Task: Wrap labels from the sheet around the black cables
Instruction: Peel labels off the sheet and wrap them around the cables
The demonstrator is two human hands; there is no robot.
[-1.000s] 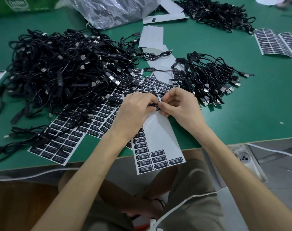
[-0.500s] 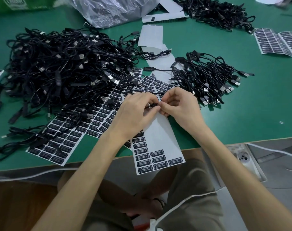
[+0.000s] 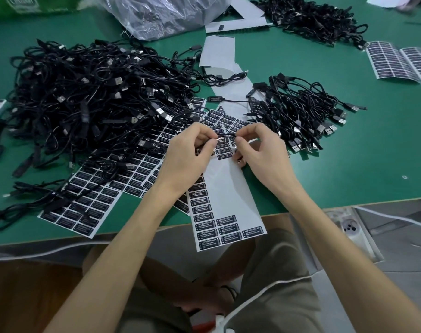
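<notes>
Black cable (image 3: 225,136) strung left-to-right between both pinches — left hand (image 3: 192,152) and right hand (image 3: 260,150) equally close, label (image 3: 222,140) stuck just under the span, probably needs folding around next.

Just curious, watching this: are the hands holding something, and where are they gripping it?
Both hands, left hand and right hand, pinch a thin black cable between fingertips, one at each end of a short stretch, above the label sheet.
</notes>
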